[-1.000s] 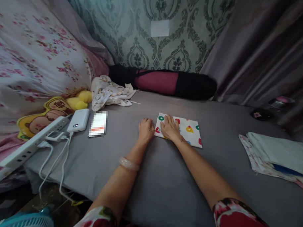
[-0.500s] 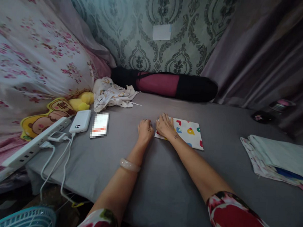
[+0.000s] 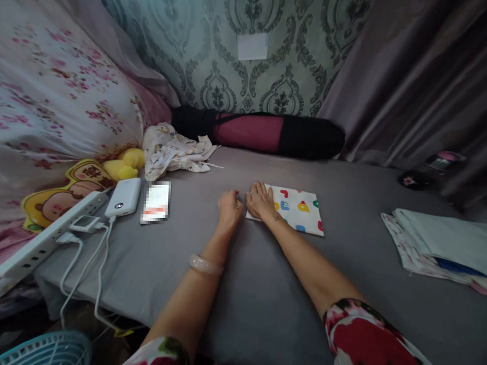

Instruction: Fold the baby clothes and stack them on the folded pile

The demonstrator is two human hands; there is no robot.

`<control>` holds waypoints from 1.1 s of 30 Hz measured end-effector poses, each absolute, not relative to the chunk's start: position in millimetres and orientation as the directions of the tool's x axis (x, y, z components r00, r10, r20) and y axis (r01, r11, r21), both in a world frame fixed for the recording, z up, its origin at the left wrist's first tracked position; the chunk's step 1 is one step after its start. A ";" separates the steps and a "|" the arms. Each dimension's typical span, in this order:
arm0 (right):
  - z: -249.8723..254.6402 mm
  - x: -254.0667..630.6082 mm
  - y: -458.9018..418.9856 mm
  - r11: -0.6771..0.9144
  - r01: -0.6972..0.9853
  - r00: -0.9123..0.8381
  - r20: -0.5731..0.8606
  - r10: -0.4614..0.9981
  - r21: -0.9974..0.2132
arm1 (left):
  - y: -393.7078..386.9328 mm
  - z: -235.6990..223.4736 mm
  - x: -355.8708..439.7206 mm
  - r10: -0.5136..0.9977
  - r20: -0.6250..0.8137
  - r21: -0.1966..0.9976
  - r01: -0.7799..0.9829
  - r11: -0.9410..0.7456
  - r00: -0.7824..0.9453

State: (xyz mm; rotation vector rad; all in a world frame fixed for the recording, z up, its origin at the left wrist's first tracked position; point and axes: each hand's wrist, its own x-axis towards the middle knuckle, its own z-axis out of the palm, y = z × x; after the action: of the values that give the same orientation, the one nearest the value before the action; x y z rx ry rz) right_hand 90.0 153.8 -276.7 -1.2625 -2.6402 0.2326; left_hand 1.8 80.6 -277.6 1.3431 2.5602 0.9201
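Observation:
A folded white cloth with colourful printed shapes (image 3: 304,208) lies flat in the middle of the grey surface. My right hand (image 3: 260,201) rests palm down on its left end, fingers stretched out and pressed lightly against the fabric. Just left of the cloth, my left hand (image 3: 230,207) is closed, with its fingers curled on the grey surface. Whether anything is inside those fingers is hidden. A pale bangle (image 3: 206,264) circles my left wrist.
To the left are a power strip (image 3: 50,234) with white cables, a power bank (image 3: 123,197) and a blurred white card (image 3: 155,202). A crumpled cloth (image 3: 176,151) and a long black-and-maroon bag (image 3: 247,132) lie at the back. Folded fabrics (image 3: 445,243) sit right.
The camera view has shifted slightly, so the scene sits a little further left. Both hands stay in nearly the same place by the cloth; the right fingers look straighter.

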 end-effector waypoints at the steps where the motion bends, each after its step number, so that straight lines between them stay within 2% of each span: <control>1: -276.7 92.3 150.8 0.626 0.746 -0.617 0.118 0.778 -0.225 | 80.7 -278.1 1.5 0.781 0.180 0.558 0.716 0.420 -0.598; 10: -283.1 106.4 128.0 0.640 0.733 -0.637 0.097 0.765 -0.230 | 83.4 -283.4 1.6 0.798 0.187 0.565 0.727 0.390 -0.573; 17: -273.7 109.8 129.9 0.642 0.702 -0.650 0.091 0.755 -0.310 | 84.6 -286.3 2.4 0.837 0.210 0.578 0.755 0.310 -0.505; 20: -266.1 122.4 137.8 0.635 0.692 -0.646 0.097 0.757 -0.343 | 85.9 -287.8 6.2 0.875 0.233 0.583 0.781 0.224 -0.425; 25: -266.6 157.1 158.0 0.607 0.768 -0.578 0.186 0.794 -0.204 | 85.1 -286.8 24.9 0.947 0.260 0.492 0.870 0.037 -0.188; 30: -277.8 172.1 167.6 0.585 0.799 -0.578 0.091 0.811 -0.135 | 79.2 -280.1 40.5 0.995 0.064 0.356 0.934 0.045 -0.072; 33: -278.9 170.6 167.5 0.580 0.804 -0.576 0.074 0.814 -0.130 | 77.7 -277.5 40.9 0.998 0.026 0.328 0.943 0.053 -0.065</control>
State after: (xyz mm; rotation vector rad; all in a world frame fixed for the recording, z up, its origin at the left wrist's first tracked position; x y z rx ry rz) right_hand 170.6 167.5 -278.9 -1.3787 -2.6799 0.1239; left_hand 40.9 77.7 -277.5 1.9924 2.1175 0.3832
